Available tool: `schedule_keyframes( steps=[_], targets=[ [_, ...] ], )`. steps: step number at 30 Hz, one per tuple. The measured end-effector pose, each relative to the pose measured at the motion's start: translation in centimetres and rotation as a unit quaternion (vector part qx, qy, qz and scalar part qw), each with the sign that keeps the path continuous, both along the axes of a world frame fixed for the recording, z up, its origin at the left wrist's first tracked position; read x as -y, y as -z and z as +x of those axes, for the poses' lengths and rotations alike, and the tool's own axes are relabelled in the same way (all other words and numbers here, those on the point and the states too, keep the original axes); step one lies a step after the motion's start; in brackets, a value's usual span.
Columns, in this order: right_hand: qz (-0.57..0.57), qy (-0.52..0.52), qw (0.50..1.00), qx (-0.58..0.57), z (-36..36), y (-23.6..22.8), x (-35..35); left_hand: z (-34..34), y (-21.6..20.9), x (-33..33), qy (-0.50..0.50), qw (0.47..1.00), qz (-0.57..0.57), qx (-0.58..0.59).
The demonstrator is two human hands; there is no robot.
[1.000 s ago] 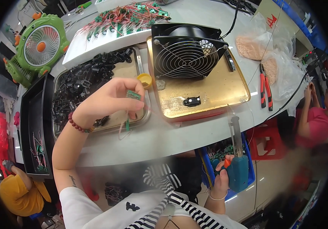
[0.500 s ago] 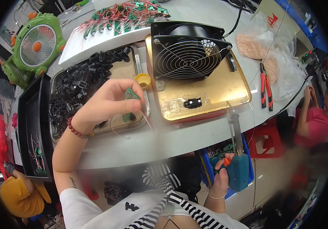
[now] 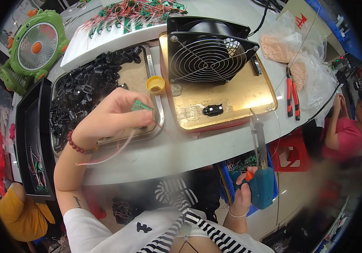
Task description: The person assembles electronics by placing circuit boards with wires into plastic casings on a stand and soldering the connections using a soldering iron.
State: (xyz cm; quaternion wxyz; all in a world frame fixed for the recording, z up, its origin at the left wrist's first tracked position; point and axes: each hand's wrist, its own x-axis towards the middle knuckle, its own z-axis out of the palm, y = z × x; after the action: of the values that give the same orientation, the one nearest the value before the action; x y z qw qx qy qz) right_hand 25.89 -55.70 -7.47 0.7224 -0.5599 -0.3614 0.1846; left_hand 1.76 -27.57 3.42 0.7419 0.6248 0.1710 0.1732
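Observation:
My left hand (image 3: 109, 114) pinches a small green circuit board (image 3: 140, 106) over the near right part of a metal tray (image 3: 150, 63). Thin pale and reddish wires (image 3: 111, 157) trail from it toward the wrist. In my right hand (image 3: 242, 198) is a teal soldering gun (image 3: 263, 189) with an orange trigger; its tip points up, close to the front edge of a gold tray (image 3: 185, 119). On that gold tray lies a small black plastic housing (image 3: 213, 110), which neither hand touches.
A black fan (image 3: 208, 59) stands on the gold tray. Black housings (image 3: 84, 90) fill the metal tray, beside a yellow cup (image 3: 155, 85). Wired boards (image 3: 139, 12) are piled behind. Red-handled pliers (image 3: 292, 99) lie right. A green fan (image 3: 37, 46) stands left, another person (image 3: 345, 135) sits right.
The circuit board has turned in my left fingers, and its wires have swung from hanging beside the fingers to trailing left toward my wrist. My right hand and the soldering gun stay nearly still.

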Motion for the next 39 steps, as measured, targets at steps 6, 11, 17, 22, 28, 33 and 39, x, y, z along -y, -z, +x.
schedule_keyframes(
  steps=[6,11,17,22,28,33,39],
  targets=[
    [-0.004,0.000,0.999,0.045,0.0,0.1,0.1,-0.1,0.2,-0.6,-0.106,0.973,0.113,-0.171],
    [-0.002,0.023,0.999,0.040,0.0,1.0,0.4,-0.1,0.1,-0.5,-0.146,0.947,0.216,-0.189],
    [0.014,-0.006,0.998,0.053,0.3,0.7,0.1,0.9,-0.9,-0.3,-0.239,0.818,0.463,-0.243],
    [0.000,0.000,0.998,0.060,0.3,0.7,0.1,1.3,0.1,-0.6,-0.299,0.776,0.509,-0.222],
    [-0.012,0.011,0.999,0.038,0.1,0.6,0.0,1.4,-0.2,-1.1,-0.331,0.753,0.498,-0.275],
    [-0.017,0.008,0.999,0.036,0.2,0.7,-0.1,1.4,0.6,-1.4,-0.319,0.721,0.556,-0.263],
    [-0.007,0.007,0.999,0.044,0.1,0.7,-0.3,1.4,0.4,-1.3,-0.307,0.727,0.556,-0.259]
  ],
)
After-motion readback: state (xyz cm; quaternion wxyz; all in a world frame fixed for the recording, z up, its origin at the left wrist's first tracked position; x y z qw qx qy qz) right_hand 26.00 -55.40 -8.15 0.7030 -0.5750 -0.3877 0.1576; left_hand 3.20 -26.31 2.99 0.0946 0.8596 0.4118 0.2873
